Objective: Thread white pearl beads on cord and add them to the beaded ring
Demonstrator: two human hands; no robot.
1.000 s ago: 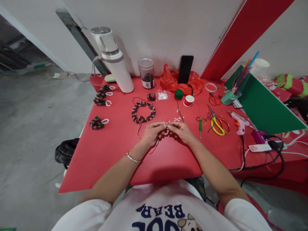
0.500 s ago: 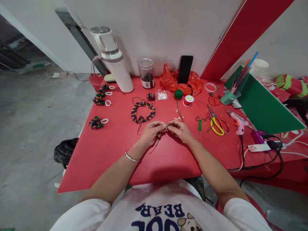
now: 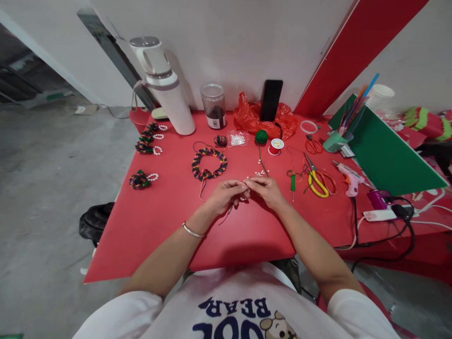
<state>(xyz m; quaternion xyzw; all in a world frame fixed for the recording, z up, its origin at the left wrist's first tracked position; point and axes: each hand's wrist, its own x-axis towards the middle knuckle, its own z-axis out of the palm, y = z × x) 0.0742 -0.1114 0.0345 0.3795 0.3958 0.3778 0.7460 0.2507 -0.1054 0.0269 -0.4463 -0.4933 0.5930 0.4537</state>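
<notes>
My left hand (image 3: 226,194) and my right hand (image 3: 265,190) meet over the red table (image 3: 158,230), fingertips pinched together. What they pinch is too small to name; pale beads seem to show below the fingers. A dark thread (image 3: 224,218) hangs under my left hand. To the left of it lies a multicoloured crocheted ring (image 3: 209,164) with a loose yarn tail. Loose white beads (image 3: 260,173) and a green yarn ball (image 3: 261,137) with its strand are beyond my right hand, beside a red thread spool (image 3: 276,146).
Several yarn pieces with bead loops (image 3: 140,180) sit at the left. A white bottle (image 3: 176,106), a jar (image 3: 213,107) and a phone (image 3: 271,100) stand at the back. Rightward lie a green-handled hook (image 3: 293,182), yellow-handled pliers (image 3: 318,184) and a pink glue gun (image 3: 350,179).
Both hands remain together, with their fingers slightly shifted around the pinch. The whole view has moved a little; the objects on the table stay in place.
</notes>
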